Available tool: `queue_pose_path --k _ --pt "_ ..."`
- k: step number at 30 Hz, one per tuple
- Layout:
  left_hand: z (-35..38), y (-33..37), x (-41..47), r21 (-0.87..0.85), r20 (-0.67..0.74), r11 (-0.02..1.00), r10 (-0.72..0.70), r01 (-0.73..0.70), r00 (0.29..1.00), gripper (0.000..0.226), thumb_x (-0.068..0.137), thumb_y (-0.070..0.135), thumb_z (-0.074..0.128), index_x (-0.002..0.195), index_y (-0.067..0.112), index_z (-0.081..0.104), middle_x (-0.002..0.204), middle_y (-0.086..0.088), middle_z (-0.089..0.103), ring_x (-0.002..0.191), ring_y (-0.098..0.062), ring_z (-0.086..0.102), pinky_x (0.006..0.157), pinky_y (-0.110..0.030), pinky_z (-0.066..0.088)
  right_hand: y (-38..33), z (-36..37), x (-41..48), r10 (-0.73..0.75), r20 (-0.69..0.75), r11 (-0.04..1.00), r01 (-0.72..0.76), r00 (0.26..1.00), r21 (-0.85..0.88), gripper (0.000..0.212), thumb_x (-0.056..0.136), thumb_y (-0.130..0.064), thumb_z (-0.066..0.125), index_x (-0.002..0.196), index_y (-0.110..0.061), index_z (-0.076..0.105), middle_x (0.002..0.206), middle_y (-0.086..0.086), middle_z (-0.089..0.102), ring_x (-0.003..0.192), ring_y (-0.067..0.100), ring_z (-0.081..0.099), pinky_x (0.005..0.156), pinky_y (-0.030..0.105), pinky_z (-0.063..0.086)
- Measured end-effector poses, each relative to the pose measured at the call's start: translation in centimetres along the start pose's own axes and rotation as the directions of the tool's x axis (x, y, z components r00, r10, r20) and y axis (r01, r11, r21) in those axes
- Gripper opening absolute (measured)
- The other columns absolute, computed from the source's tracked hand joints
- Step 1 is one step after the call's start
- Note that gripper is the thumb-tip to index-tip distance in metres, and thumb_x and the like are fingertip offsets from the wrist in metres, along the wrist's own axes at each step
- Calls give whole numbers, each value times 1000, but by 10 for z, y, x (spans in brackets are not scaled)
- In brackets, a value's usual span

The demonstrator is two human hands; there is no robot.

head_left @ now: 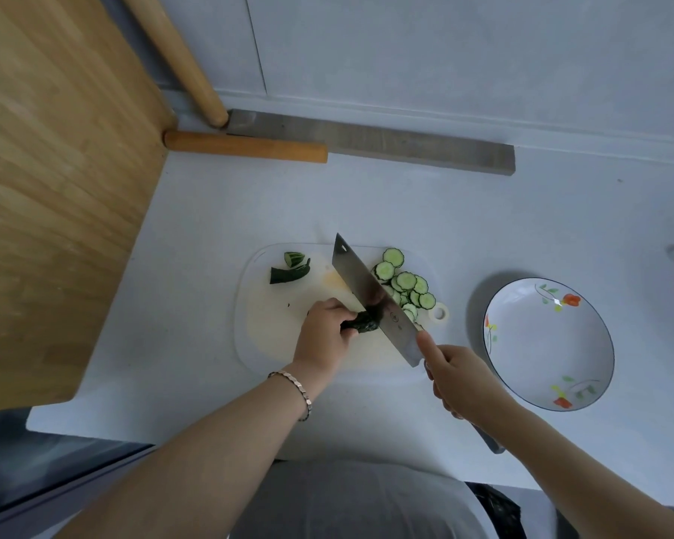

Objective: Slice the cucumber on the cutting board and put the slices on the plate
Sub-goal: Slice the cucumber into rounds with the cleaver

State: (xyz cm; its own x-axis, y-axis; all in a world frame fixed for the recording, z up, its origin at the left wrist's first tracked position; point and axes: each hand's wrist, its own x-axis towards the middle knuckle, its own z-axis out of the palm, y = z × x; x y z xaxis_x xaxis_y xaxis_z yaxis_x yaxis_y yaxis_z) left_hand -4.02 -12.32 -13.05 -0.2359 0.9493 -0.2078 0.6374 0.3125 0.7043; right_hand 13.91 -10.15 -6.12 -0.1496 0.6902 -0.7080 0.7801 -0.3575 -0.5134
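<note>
Gripping the cucumber [360, 324] stub, the L hand [323, 332] is curling its fingers round the dark green piece and pinning it to the board [273, 336]. The board is lying near the bench's [211, 212] front edge, abt midway along. R hand [456, 377] is wrapping round the knife's [370, 293] handle, w/ one digit stretching up against the blade's heel. The wide blade is standing tilted, edge down on the cucumber, just beside the L fingertips. Slices [405, 284] are lying in an overlapping heap on the board's far right part, across the blade from the L hand. Two trimmed ends [290, 268] are sitting by the board's far left corner. Plate [541, 344], white w/ flower print, is resting near the board, toward the bench's right edge. Along the back edge a rolling pin [246, 146] is lying beside a grey metal strip [405, 149], and a 2nd pin [176, 56] is leaning above them. A big wooden panel [55, 188] is covering the bench's left side. A bracelet [292, 390] is circling the L wrist.
</note>
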Motion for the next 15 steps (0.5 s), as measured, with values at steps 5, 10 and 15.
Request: queue_pose_path --k 5,10,15 --pt "1 -1 -1 12 6 1000 -8 8 1000 25 78 2 65 103 4 67 99 -14 64 99 -27 51 83 -25 36 0 -4 -2 -32 -6 995 31 999 -99 51 92 -57 35 67 -12 35 62 9 36 53 20 30 59 29 30" --pt "1 1 0 26 5 1000 -9 9 1000 24 78 1 65 102 3 67 100 -14 64 99 -27 51 82 -26 36 1 1 3 -34 -12 990 32 999 -136 52 93 -56 34 65 -13 31 61 8 38 55 22 34 58 28 31" --pt "1 1 -1 48 -16 999 -17 18 1000 19 78 3 65 96 5 68 97 -10 65 97 -24 51 76 -21 33 8 20 18 -55 -42 989 49 998 -140 52 93 -54 34 63 -12 30 60 8 40 57 21 35 58 31 30"
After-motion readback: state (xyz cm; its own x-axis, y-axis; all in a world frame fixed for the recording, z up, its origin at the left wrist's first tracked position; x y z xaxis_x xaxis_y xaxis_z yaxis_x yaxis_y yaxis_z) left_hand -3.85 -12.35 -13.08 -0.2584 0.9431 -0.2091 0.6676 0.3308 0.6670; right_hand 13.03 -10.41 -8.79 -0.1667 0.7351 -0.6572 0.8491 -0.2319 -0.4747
